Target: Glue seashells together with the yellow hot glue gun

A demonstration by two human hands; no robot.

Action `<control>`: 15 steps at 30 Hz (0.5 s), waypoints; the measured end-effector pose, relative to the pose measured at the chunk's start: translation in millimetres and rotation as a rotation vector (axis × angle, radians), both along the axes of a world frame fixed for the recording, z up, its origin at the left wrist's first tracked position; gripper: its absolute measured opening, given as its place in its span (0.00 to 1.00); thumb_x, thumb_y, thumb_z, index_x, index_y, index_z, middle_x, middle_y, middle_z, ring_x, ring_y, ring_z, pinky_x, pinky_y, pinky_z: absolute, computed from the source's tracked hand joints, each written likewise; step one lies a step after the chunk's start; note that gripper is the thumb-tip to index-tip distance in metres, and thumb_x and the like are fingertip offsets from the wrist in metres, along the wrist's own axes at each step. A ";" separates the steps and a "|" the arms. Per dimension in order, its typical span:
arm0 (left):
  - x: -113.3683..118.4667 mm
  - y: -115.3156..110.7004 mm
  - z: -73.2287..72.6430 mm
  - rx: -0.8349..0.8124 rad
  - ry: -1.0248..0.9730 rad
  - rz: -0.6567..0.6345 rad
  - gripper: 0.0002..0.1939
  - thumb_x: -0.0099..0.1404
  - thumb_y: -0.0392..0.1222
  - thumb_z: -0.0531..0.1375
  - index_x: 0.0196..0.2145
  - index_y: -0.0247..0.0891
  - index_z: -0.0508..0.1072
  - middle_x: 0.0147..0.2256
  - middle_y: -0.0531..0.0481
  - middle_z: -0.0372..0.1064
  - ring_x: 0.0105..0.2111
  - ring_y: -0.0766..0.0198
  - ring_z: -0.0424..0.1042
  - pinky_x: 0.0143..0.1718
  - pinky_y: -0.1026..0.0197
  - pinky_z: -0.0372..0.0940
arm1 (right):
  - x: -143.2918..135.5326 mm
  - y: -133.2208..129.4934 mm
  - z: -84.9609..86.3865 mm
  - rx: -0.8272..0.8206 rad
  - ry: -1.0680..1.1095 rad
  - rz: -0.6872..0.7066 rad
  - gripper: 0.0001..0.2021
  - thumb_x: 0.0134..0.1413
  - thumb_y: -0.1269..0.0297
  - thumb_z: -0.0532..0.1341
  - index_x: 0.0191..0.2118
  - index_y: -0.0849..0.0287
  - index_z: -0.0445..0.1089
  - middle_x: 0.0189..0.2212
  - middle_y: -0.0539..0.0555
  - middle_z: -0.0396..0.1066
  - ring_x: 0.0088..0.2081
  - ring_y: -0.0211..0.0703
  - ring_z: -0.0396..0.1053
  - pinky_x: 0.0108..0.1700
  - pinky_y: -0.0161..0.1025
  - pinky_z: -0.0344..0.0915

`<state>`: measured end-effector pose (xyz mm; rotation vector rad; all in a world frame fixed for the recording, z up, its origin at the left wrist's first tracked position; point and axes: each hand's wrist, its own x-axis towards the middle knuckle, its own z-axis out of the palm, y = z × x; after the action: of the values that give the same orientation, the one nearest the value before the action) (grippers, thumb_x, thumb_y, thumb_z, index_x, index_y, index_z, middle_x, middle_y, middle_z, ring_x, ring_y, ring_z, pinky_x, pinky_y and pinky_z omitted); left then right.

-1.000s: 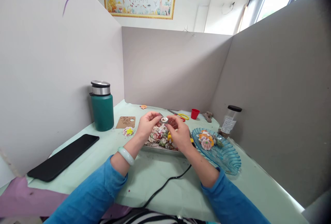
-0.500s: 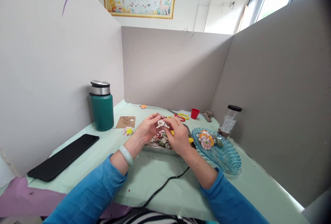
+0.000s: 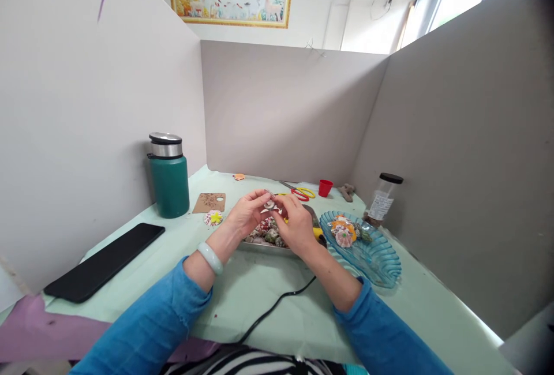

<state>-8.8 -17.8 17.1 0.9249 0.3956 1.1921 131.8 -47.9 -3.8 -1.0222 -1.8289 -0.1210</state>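
Observation:
Between the fingertips of both hands is a small whitish shell piece (image 3: 269, 204), partly covered by the fingers. My left hand (image 3: 247, 213), with a pale bangle at the wrist, is closed on its left side. My right hand (image 3: 296, 224) pinches it from the right. Just below the hands, a metal tray (image 3: 268, 249) holds several small mottled shells (image 3: 272, 235). Beside my right hand a yellow-handled tool (image 3: 319, 232) lies at the tray's right end, mostly hidden.
A blue ribbed plate (image 3: 383, 265) with shells stands right, near a clear jar (image 3: 382, 201). Scissors (image 3: 303, 193) and a red cup (image 3: 325, 188) lie behind. Leftward are a green bottle (image 3: 168, 184), black phone (image 3: 106, 262), brown card (image 3: 209, 202) and flower-like piece (image 3: 213, 218). A black cord (image 3: 277, 304) crosses the front.
The shell piece has turned slightly between my fingertips, and less of its pale face shows. Both hands stay together over the tray. The whole view has shifted a little.

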 end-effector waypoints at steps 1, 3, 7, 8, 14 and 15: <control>-0.2 0.0 0.4 0.001 0.008 0.008 0.11 0.50 0.36 0.69 0.29 0.34 0.71 0.28 0.51 0.69 0.28 0.66 0.69 0.31 0.63 0.64 | 2.9 0.0 2.6 -0.033 -0.011 0.010 0.17 0.54 0.68 0.58 0.51 0.56 0.64 0.40 0.55 0.69 0.36 0.43 0.68 0.38 0.39 0.64; -1.5 0.4 1.7 0.001 0.010 0.033 0.11 0.49 0.36 0.69 0.29 0.34 0.71 0.28 0.51 0.69 0.29 0.66 0.69 0.33 0.61 0.65 | 13.9 -0.6 10.1 -0.114 -0.061 0.022 0.22 0.53 0.65 0.60 0.55 0.57 0.60 0.40 0.54 0.70 0.33 0.41 0.68 0.37 0.38 0.63; -6.9 4.8 3.3 -0.027 0.039 0.146 0.12 0.47 0.35 0.70 0.28 0.34 0.71 0.28 0.53 0.67 0.28 0.69 0.68 0.35 0.62 0.64 | 45.3 -4.9 22.7 -0.300 -0.335 -0.212 0.14 0.51 0.59 0.61 0.44 0.57 0.69 0.40 0.56 0.71 0.38 0.46 0.69 0.36 0.38 0.60; -8.2 6.4 3.0 -0.026 0.057 0.172 0.12 0.47 0.36 0.70 0.28 0.34 0.71 0.27 0.53 0.67 0.28 0.69 0.67 0.33 0.62 0.64 | 51.0 -6.1 22.8 -0.390 -0.420 -0.277 0.13 0.48 0.58 0.63 0.39 0.58 0.70 0.37 0.57 0.72 0.37 0.47 0.69 0.33 0.37 0.59; -10.8 12.4 0.3 -0.001 0.134 0.234 0.14 0.45 0.36 0.70 0.28 0.32 0.71 0.25 0.53 0.64 0.20 0.75 0.60 0.17 0.70 0.52 | 52.0 -7.5 5.5 -0.518 -0.592 -0.414 0.08 0.46 0.63 0.64 0.33 0.58 0.68 0.29 0.59 0.73 0.31 0.51 0.71 0.28 0.37 0.54; -10.6 12.4 0.3 0.001 0.141 0.230 0.14 0.45 0.37 0.70 0.28 0.32 0.70 0.24 0.53 0.64 0.19 0.76 0.58 0.15 0.70 0.48 | 51.6 -6.6 3.6 -0.501 -0.571 -0.411 0.07 0.47 0.64 0.64 0.33 0.58 0.68 0.29 0.59 0.73 0.30 0.50 0.71 0.28 0.37 0.54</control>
<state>-19.4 -5.4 17.5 0.9861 0.6280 1.3398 183.5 -54.5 -0.2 -1.8621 -2.1842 -0.2259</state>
